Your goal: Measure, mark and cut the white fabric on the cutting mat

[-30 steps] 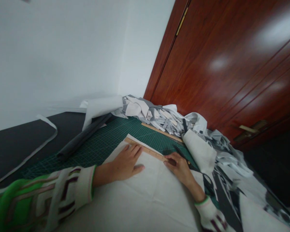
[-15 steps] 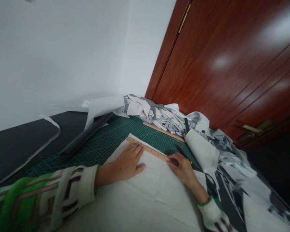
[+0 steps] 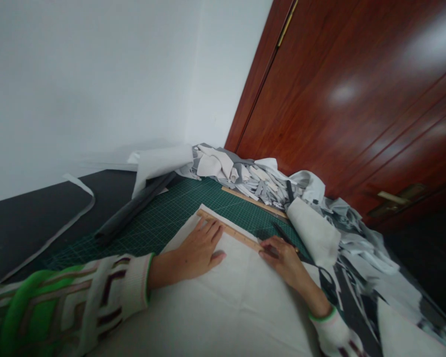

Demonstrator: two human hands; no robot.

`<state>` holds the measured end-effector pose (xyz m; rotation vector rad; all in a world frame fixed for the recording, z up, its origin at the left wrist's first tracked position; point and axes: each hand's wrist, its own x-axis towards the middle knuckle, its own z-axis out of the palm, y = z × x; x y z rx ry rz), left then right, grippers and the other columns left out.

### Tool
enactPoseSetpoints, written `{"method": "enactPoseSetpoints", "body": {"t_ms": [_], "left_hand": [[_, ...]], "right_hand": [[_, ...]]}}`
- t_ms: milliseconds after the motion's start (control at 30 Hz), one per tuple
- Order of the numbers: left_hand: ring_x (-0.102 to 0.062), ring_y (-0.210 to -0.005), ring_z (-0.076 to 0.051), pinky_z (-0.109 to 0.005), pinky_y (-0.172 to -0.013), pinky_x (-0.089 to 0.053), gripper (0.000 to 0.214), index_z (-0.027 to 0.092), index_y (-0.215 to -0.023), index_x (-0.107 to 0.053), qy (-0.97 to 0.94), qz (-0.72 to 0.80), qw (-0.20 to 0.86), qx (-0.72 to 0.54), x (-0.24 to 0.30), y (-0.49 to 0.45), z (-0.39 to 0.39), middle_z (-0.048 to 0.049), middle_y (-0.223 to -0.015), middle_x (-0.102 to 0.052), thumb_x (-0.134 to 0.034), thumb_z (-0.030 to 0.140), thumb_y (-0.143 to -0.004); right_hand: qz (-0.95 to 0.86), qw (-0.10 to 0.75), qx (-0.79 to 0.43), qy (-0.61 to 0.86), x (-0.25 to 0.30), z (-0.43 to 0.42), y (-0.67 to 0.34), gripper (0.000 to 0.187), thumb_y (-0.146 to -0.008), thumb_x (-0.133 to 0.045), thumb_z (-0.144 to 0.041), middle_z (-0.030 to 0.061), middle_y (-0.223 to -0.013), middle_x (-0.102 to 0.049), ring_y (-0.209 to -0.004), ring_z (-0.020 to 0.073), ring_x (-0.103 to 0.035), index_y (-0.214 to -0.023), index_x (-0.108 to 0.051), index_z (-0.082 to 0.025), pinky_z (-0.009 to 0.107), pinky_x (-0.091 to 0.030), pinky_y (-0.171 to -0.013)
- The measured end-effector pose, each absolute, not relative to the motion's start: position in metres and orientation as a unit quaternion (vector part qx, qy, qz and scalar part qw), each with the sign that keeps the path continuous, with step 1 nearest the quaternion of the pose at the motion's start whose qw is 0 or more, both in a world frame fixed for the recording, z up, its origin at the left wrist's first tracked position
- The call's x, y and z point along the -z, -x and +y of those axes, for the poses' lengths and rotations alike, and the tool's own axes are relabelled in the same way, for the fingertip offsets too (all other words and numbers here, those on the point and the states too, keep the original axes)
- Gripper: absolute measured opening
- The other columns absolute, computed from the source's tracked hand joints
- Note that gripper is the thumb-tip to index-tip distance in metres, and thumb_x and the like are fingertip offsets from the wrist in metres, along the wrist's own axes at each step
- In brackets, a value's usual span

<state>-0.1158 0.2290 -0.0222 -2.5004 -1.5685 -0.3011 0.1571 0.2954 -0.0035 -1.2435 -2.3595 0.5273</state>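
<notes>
A large piece of white cloth [image 3: 226, 302] lies in front of me, its far corner over the green cutting mat. Along its far edge rests a wooden ruler [image 3: 241, 237]. My left hand [image 3: 196, 250] is laid flat across the cloth, fingertips pressing on the ruler near its left end, thumb spread. At the ruler's right end, my right hand [image 3: 284, 260] has thumb and forefinger closed on it. A dark slim tool [image 3: 282, 233] lies just beyond the right hand; its kind is unclear.
The green cutting mat [image 3: 182, 193] carries a second wooden ruler [image 3: 252, 201]. Grey and white cloth scraps [image 3: 260, 181] are heaped along the back and right, below a brown door [image 3: 338, 99]. A dark roll [image 3: 134, 210] lies left. Scissors [image 3: 329, 282] sit beside my right wrist.
The view has shifted slightly. Both hands stay at the ruler, and the cloth lies as before; the right hand's fingers have shifted a little at the ruler's end.
</notes>
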Motion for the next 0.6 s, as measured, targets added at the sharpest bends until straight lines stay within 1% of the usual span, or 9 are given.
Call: {"method": "enactPoseSetpoints", "body": {"t_ms": [200, 467, 600], "left_hand": [[-0.041, -0.135, -0.036, -0.054, -0.115, -0.022, 0.061, 0.001, -0.139, -0.047, 0.84, -0.527, 0.085, 0.097, 0.0212, 0.1171, 0.2303, -0.0236, -0.144, -0.048, -0.047, 0.044, -0.096], [-0.039, -0.136, -0.036, -0.05, -0.114, -0.024, 0.064, 0.0, -0.142, -0.043, 0.839, -0.53, 0.087, 0.081, 0.0222, 0.1172, 0.2302, -0.0226, -0.147, -0.045, -0.044, 0.046, -0.097], [-0.039, -0.136, -0.036, -0.05, -0.113, -0.025, 0.065, 0.0, -0.142, -0.042, 0.838, -0.532, 0.086, 0.089, 0.0226, 0.1164, 0.2308, -0.0226, -0.146, -0.046, -0.046, 0.046, -0.096]], "right_hand": [[-0.858, 0.213, -0.171, 0.435, 0.0067, 0.2978, -0.1592, 0.008, -0.085, -0.059, -0.023, 0.0064, -0.093, -0.069, -0.087, 0.0221, -0.064, -0.089, -0.066, -0.02, 0.037, -0.047, -0.083], [-0.862, 0.201, -0.17, 0.434, 0.007, 0.2984, -0.1592, 0.008, -0.086, -0.058, -0.022, 0.0069, -0.093, -0.068, -0.088, 0.0223, -0.064, -0.09, -0.065, -0.019, 0.036, -0.046, -0.084], [-0.861, 0.2, -0.164, 0.437, 0.0084, 0.2989, -0.16, 0.009, -0.086, -0.059, -0.022, 0.0072, -0.095, -0.068, -0.09, 0.0225, -0.064, -0.091, -0.066, -0.019, 0.036, -0.046, -0.085]]}}
